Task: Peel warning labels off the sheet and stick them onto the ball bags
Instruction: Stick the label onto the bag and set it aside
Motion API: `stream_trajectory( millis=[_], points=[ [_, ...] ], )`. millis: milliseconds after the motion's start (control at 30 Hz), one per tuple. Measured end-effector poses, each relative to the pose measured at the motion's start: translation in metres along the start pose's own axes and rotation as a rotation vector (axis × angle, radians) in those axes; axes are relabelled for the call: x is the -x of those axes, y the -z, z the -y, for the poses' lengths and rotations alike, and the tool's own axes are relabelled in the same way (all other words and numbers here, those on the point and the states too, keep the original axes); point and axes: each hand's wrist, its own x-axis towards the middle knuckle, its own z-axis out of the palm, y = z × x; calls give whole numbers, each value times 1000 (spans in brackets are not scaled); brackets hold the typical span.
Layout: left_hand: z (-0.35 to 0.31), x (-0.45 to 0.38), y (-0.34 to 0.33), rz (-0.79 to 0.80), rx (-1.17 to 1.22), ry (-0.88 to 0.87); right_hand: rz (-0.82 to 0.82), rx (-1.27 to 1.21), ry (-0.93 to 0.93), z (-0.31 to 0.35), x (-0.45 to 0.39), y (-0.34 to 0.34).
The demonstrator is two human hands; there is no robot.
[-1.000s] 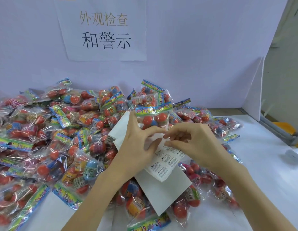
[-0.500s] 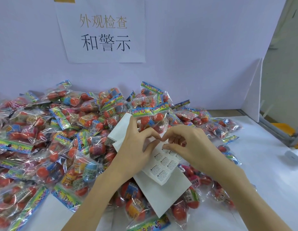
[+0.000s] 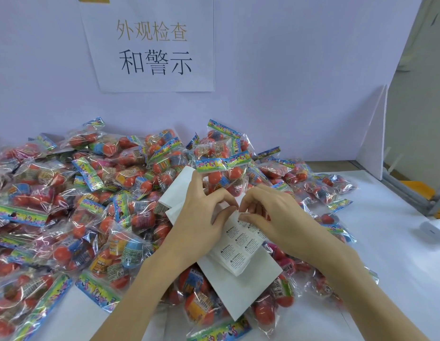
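A white label sheet [image 3: 238, 247] printed with several small warning labels lies over the ball bags in the middle. My left hand [image 3: 201, 217] holds the sheet's upper left part, thumb on top and fingers under it. My right hand [image 3: 270, 215] pinches a label at the sheet's top edge between thumb and forefinger. A bag of orange balls with a rainbow header [image 3: 224, 173] sits just behind my hands. A big heap of ball bags [image 3: 74, 207] covers the left and middle of the table.
Plain white paper [image 3: 241, 289] lies under the label sheet. A lilac board with a paper sign [image 3: 152, 45] stands behind the heap. White table surface [image 3: 386, 242] shows at the right, with a small white object [image 3: 432, 228] near the edge and a metal frame [image 3: 410, 193] beyond.
The view has tilted slightly, so the scene sits a little lower in frame. My hands stay on the sheet's top edge, the right fingertips working at the same label.
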Motion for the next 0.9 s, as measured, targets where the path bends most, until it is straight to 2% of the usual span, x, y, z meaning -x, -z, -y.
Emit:
stream_trajectory(
  millis=[600,767,900],
  points=[
    [3,1,-1,13,-9,-38,112,-51,-31,-9,2,-4],
    [2,0,0,12,-7,-34,98,-69,-35,-5,2,-2],
    [0,1,0,-10,-8,-13,-6,-44,-37,-2,0,-1]
  ],
)
